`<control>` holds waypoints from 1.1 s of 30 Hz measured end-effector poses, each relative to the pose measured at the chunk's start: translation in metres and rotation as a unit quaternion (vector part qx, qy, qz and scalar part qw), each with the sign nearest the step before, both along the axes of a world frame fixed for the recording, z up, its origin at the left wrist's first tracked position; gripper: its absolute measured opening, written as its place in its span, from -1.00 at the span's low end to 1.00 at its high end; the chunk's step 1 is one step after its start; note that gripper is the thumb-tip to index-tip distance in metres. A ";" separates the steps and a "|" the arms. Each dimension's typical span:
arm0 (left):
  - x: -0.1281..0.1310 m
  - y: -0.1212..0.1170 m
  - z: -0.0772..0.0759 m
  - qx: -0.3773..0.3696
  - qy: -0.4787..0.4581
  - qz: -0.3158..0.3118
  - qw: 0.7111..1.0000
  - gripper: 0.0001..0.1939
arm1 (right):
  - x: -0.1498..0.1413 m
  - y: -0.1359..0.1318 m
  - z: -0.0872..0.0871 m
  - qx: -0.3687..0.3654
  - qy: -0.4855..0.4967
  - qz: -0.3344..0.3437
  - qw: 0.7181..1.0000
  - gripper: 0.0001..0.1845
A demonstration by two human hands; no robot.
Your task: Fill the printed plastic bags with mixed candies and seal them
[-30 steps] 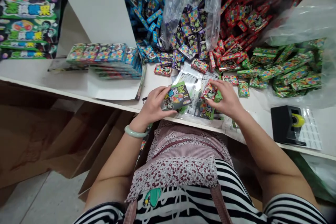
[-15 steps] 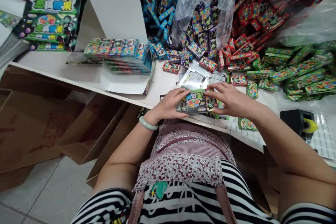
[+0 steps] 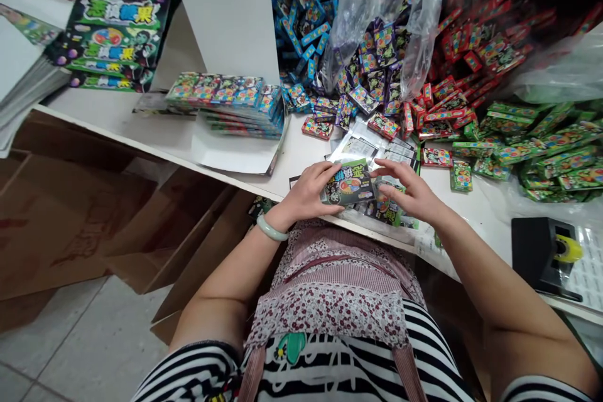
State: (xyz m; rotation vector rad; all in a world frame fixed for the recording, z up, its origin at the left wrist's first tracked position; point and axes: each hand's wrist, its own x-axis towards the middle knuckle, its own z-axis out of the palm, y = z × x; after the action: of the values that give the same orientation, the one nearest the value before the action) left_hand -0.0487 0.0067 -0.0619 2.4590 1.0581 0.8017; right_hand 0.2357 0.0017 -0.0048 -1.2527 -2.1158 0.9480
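My left hand (image 3: 313,191) grips the left end of a flat black-and-green printed packet (image 3: 352,184), thumb below and fingers above. At the packet's right end is my right hand (image 3: 409,191), its fingers apart and nothing held in them. Under and beside that hand lie more dark printed packets (image 3: 389,212), partly covered by it. Just behind the held packet, shiny clear plastic bags with printed panels (image 3: 355,141) rest on the white table (image 3: 296,157).
Heaps of small candy boxes lie behind: blue (image 3: 306,31), purple (image 3: 377,63), red (image 3: 452,100) and green (image 3: 556,144). Stacked box strips (image 3: 226,97) stand on the left, near green printed sheets (image 3: 117,19). A black tape dispenser (image 3: 541,251) sits at the right, cardboard boxes (image 3: 80,226) below.
My right hand has drawn slightly away from the packet's right end, uncovering the printed packets below. The left hand keeps its hold. The whole view has shifted a little.
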 end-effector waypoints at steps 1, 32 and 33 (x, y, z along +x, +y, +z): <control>0.000 0.000 0.000 0.005 0.002 0.001 1.000 0.04 | -0.003 0.003 -0.002 -0.024 0.019 -0.012 0.999 -0.45; -0.041 0.012 0.009 0.073 -0.011 0.110 0.991 0.06 | -0.026 0.117 0.017 -0.007 0.097 -0.138 0.986 -0.23; -0.039 0.012 0.009 0.075 -0.011 0.107 0.991 0.05 | -0.026 0.097 0.022 -0.024 0.115 -0.137 0.984 -0.23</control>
State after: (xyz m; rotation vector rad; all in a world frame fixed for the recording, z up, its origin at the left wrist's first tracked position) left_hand -0.0873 0.0185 -0.0529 2.4812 1.3135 1.0042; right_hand 0.2095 0.0988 0.0173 -1.3464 -1.7024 0.9741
